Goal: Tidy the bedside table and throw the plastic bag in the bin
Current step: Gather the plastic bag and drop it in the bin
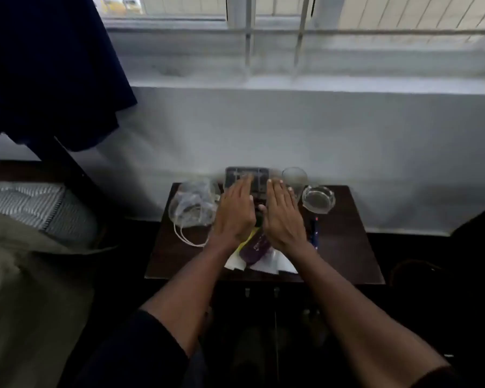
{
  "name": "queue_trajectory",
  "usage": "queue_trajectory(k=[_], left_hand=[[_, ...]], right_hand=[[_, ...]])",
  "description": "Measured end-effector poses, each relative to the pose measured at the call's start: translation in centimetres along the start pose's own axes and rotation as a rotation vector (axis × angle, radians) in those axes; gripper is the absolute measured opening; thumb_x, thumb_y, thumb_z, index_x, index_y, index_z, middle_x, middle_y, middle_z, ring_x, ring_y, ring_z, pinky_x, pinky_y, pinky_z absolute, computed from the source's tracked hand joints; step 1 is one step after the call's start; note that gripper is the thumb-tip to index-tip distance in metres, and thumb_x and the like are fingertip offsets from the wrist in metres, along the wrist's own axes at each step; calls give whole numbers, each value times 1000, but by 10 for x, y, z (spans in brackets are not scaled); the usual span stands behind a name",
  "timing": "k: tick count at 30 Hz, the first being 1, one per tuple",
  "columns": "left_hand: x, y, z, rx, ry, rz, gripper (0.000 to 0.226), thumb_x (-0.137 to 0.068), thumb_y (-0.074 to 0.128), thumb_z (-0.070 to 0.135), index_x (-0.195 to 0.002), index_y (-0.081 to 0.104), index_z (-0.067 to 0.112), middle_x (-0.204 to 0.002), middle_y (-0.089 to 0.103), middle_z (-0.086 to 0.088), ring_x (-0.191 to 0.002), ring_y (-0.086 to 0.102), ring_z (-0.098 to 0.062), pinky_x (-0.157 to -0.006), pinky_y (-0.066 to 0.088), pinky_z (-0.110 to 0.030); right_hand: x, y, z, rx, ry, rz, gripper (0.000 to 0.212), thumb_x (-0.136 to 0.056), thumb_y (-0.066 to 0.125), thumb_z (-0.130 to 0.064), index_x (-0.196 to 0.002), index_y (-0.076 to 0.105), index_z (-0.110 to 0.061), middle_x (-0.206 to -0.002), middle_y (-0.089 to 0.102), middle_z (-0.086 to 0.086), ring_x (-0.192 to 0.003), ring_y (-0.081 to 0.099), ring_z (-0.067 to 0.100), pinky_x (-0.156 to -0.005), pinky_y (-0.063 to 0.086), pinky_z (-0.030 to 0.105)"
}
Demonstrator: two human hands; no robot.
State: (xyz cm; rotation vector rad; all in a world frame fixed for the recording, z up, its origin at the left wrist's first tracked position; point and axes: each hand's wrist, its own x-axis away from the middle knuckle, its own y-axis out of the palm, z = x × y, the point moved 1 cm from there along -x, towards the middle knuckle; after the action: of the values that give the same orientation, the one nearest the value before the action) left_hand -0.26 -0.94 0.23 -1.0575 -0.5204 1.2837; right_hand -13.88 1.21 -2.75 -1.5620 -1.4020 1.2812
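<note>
Looking down from the head camera, I see both hands held flat with straight fingers, side by side over the middle of the dark bedside table [347, 247]. The left hand [235, 211] and the right hand [283, 214] grip nothing; their fingertips reach a dark tray-like object [259, 175] at the table's back edge. The clear plastic bag [192, 204] lies crumpled at the table's back left, just beside my left hand, its white handles [189, 239] trailing toward the front edge. Right of my hands stand a drinking glass [294, 177] and a glass ashtray [318, 198].
</note>
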Motion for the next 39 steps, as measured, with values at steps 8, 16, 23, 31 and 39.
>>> queue_trajectory(k=[8, 16, 23, 31, 39], left_hand=[[-4, -17, -3, 39, -84, -14, 53, -105, 42, 20, -158, 40, 21, -122, 72, -12, -102, 68, -32, -88, 57, -50], [-4, -7, -16, -62, -172, -289, 28, -93, 61, 28, -117, 74, 31, -116, 77, 1, -107, 72, -28, -90, 59, -44], [-4, 8, -29, -96, -201, -297, 32, -88, 70, 26, -121, 70, 25, -119, 73, -2, -113, 68, -29, -89, 55, -40], [6, 16, -46, -151, -206, -304, 69, -87, 79, 29, -146, 48, 12, -146, 49, -14, -135, 49, -36, -107, 48, -49], [10, 23, -51, -31, -351, -268, 97, -79, 86, 22, -155, 26, 14, -139, 59, -17, -131, 55, -41, -100, 53, -53]], right_hand=[[-9, -5, -11, -79, 119, -255, 44, -100, 59, -18, -142, 52, -8, -145, 48, 15, -133, 48, 36, -100, 49, 47], [-12, -17, -13, -79, 226, -391, 36, -94, 67, -20, -130, 64, -19, -125, 55, 11, -111, 62, 39, -77, 46, 40], [-5, -9, -17, 106, 136, -602, 77, -78, 81, -55, -145, 54, -29, -136, 41, 10, -118, 61, 43, -84, 49, 45], [7, 7, -29, 133, 229, -389, 52, -96, 63, -56, -136, 63, -22, -132, 50, 16, -114, 64, 45, -86, 52, 45], [13, 16, -25, -73, 342, -325, 44, -89, 68, -36, -131, 65, -25, -134, 48, 15, -111, 62, 48, -87, 52, 43]])
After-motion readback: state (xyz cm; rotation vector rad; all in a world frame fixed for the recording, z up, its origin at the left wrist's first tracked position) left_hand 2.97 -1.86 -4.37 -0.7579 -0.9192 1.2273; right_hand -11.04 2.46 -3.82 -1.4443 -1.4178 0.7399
